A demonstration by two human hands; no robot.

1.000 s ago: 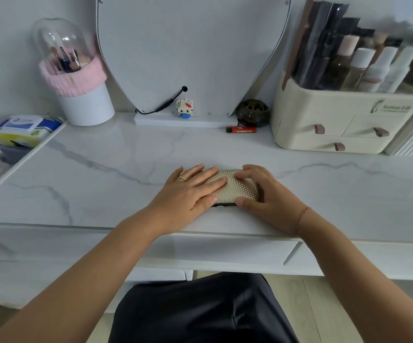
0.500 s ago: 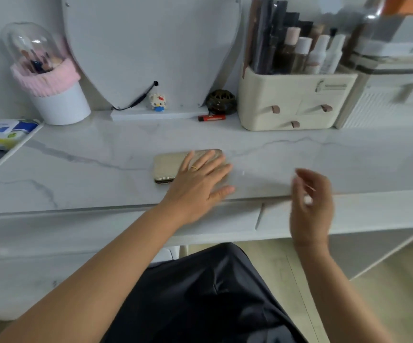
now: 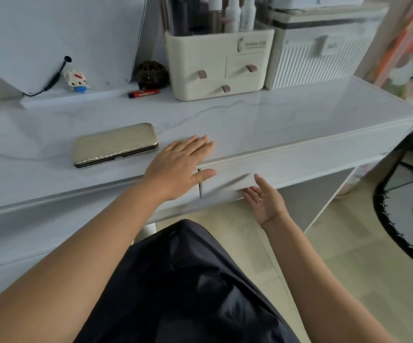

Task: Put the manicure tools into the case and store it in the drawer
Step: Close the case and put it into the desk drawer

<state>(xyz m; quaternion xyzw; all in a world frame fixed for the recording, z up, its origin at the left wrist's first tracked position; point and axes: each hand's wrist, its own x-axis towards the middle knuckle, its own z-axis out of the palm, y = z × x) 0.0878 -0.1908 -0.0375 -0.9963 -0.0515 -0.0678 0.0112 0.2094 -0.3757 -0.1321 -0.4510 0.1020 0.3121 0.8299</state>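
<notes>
The desk (image 3: 275,120) has a glossy white top veined in grey like marble. The case (image 3: 115,144), a closed rounded rectangle in gold with a woven, ribbed texture and a dark seam along its side, lies flat near the front edge, left of the middle. Just to its right the left hand (image 3: 178,167) rests palm down on the front edge, fingers straight and together, grasping nothing, its thumb hanging over onto the seam beside the drawer (image 3: 299,159). The drawer's front is a plain flat white panel under the right half of the front edge. The right hand (image 3: 265,201) is turned palm up below it, fingers loosely extended with their tips at the panel's lower edge and the thumb against its face; no closed grip shows. Along the back edge stand a smooth cream organiser (image 3: 215,68) with small brown tab pulls, a ribbed white box (image 3: 312,63), a dark round ornament (image 3: 151,73), a slim red stick (image 3: 143,93) and a blocky cat figure (image 3: 76,79).
</notes>
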